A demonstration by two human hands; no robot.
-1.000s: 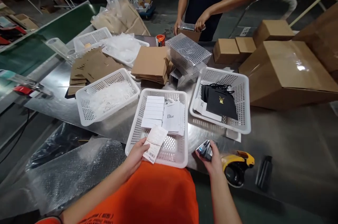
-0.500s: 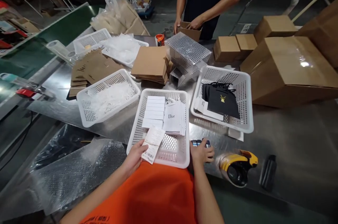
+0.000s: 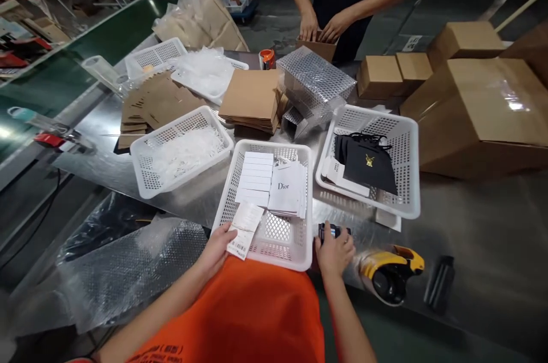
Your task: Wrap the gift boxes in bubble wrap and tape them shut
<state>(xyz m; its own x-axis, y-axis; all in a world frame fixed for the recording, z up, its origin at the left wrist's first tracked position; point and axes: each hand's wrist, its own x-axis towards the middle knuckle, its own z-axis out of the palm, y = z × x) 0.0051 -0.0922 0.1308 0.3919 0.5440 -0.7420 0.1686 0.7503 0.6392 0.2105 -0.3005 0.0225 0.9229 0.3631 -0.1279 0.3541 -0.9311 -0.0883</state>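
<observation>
Toward the left end of the tabletop (image 3: pixel 492 232) I see the shred basket (image 3: pixel 137 166). Next, at the near left corner of the middle basket (image 3: pixel 309 209), the left hand (image 3: pixel 218 246) has its thumb and fingers closed on a slip (image 3: pixel 245 230), which slants over that corner. White boxes (image 3: pixel 256 177) fill the basket's far left part, "Dior" cards (image 3: pixel 286 189) its far right. Just past its right edge, the right hand (image 3: pixel 334 251) curves loosely spread fingers over dark packs (image 3: pixel 338 232) by the tabletop's near edge; I cannot tell whether it grips them. Beyond are black bags (image 3: pixel 371 166), then the tape gun (image 3: pixel 387 277) at the near edge.
</observation>
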